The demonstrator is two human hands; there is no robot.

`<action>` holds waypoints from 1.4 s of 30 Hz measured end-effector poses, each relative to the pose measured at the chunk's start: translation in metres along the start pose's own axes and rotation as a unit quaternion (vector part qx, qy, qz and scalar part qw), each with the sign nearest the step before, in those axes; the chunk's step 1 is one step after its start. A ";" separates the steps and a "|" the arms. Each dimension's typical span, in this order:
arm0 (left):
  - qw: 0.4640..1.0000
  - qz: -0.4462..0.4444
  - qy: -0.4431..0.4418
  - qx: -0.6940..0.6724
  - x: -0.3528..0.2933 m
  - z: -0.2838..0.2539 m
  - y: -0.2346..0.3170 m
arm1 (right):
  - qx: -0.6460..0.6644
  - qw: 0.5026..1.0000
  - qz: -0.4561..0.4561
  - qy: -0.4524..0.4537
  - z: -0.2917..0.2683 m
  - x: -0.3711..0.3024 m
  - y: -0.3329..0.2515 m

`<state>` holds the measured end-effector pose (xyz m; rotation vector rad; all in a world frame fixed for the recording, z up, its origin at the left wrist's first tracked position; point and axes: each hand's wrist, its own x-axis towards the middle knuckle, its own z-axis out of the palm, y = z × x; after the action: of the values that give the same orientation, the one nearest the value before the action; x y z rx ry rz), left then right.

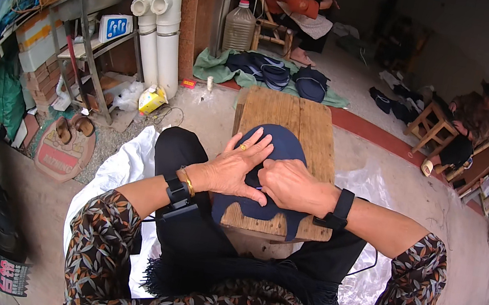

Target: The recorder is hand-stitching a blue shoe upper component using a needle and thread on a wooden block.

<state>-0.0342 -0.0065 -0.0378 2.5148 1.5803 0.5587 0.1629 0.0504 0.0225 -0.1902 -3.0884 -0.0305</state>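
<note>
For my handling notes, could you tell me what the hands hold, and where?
Both the left hand and right hand press the dark blue cloth piece near its middle; an actual grip cannot be told.

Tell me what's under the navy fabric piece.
The navy fabric piece lies on a small wooden table. Both hands, left and right, press it, hiding the boards beneath.

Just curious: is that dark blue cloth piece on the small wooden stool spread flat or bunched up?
Spread flat: the dark blue cloth piece lies across the small wooden stool, with the left hand and right hand pressing on it.
</note>
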 end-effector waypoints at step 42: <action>0.986 -0.126 0.074 0.074 -0.019 0.028 0.081 | 0.584 0.739 0.308 0.132 0.000 0.001 0.017</action>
<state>0.0373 -0.0570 -0.0447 2.3652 2.0268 0.6286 0.1637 0.0669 0.0227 -0.9506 -2.0303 1.6168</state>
